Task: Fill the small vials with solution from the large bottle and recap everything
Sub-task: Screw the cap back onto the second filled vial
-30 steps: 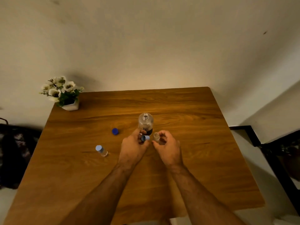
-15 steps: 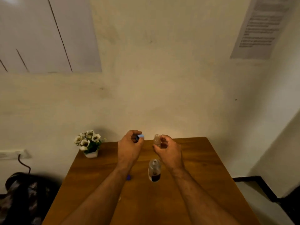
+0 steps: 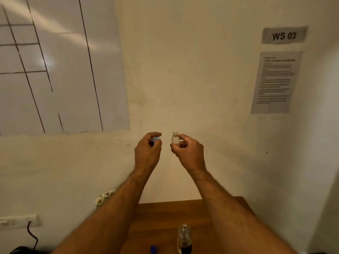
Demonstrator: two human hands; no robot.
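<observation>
Pinched between thumb and fingertips, the small vial (image 3: 175, 138) stands upright and uncapped in the grip of the right hand (image 3: 189, 152), raised well above the worktop (image 3: 165, 215) in front of the wall. Just to its left, apart from it, the left hand (image 3: 147, 153) is clenched around a pale blue cap (image 3: 156, 139), only a sliver of which shows between the fingers.

Judging by this, the step in hand is the recapping of this vial; whether it already holds solution cannot be told from its cloudy look. The next move calls for bringing cap and vial mouth together squarely and twisting, with the vial kept upright.

Low in the near field, the large bottle (image 3: 184, 239) stands open on the wooden worktop, dark label at its base, and its dark blue cap (image 3: 153, 249) lies to the left of it. White flowers (image 3: 104, 197) peek out behind the left forearm. On the cream wall hang a ruled whiteboard (image 3: 55, 66) at the left, a "WS 03" sign (image 3: 284, 35) and a printed sheet (image 3: 275, 82) at the right.
</observation>
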